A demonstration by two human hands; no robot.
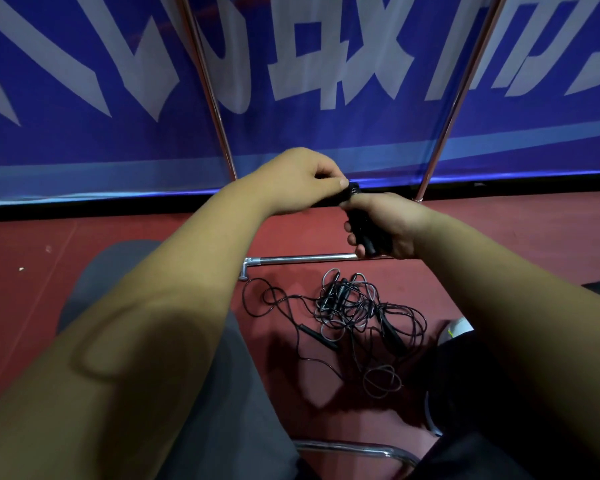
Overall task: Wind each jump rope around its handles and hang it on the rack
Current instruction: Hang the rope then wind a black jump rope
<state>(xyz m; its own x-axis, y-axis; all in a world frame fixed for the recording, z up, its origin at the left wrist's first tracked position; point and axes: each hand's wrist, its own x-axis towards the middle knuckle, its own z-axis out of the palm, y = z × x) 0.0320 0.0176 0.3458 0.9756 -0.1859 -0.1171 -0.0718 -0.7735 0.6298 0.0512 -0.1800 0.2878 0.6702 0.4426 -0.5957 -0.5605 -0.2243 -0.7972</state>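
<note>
**Head view: both grips on one black jump rope, more ropes tangled on the floor**

The right grip (387, 225) is curled round the black handles (365, 237) of a jump rope (354, 190), holding them roughly upright in front of the rack (463, 88). The left grip (300, 181) meets it from the left, thumb and fingers pinched narrow on the top end of the bundle. Blur hides whether it pinches cord or a handle tip.

Below the hands, a pile of ropes (350, 306) lies loose on the red floor (153, 233). It sits just on the near side of the rack's base bar (305, 259), with black and grey cords looped over one another and several black handles sticking out.

The rack's two metal poles rise in front of a blue banner (84, 140) with white characters. A grey trouser leg (229, 375) fills the lower middle, and a white shoe (456, 329) shows to the right of the pile. A chrome tube (361, 448) curves along the bottom edge.
</note>
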